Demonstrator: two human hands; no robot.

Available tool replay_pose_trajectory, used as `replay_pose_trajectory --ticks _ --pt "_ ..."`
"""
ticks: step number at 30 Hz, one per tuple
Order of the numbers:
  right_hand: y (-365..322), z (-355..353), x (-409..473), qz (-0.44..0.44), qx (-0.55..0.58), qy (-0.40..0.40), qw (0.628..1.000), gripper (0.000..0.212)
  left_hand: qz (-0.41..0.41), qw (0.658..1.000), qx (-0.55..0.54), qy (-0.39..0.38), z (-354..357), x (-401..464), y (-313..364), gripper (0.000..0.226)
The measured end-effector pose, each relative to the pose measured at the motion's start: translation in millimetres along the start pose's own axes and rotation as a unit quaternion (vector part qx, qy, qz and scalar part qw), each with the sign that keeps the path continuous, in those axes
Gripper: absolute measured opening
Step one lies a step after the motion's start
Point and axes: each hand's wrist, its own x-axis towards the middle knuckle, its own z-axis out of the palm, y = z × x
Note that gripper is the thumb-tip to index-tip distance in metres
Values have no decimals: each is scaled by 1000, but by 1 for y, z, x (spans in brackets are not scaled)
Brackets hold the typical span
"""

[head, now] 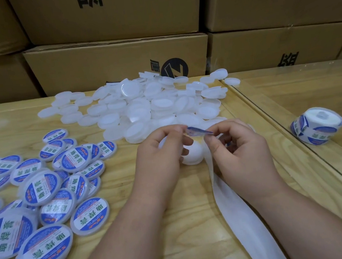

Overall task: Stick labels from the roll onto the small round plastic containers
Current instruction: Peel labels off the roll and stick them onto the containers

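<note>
A blue-and-white label (pixel 198 132) is pinched edge-on between the fingertips of my left hand (pixel 160 154) and my right hand (pixel 239 149). A plain white round container (pixel 192 153) rests under my left palm, partly hidden. White backing strip (pixel 231 203) trails from my right hand toward the near edge. The label roll (pixel 316 128) stands at the right. Several unlabelled white containers (pixel 141 107) are heaped behind my hands. Labelled containers (pixel 43 198) lie spread at the left.
Stacked cardboard boxes (pixel 114 61) wall off the back of the wooden table (pixel 188 224). A glass sheet edge (pixel 285 137) runs diagonally on the right, with the roll beyond it.
</note>
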Motion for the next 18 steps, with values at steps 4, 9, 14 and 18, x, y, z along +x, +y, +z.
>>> replay_pose_trajectory --ticks 4,9,14,18 --pt "1 -1 0 8 5 10 1000 16 -15 988 -151 -27 -4 2 3 26" --pt "0 -1 0 26 23 13 999 27 -116 931 -341 -60 -3 0 9 19" --pt "-1 -1 -1 19 39 18 999 28 -142 945 -288 -65 1 2 6 13" --pt "0 -1 0 24 64 22 997 9 -123 961 -239 -68 2 5 2 19"
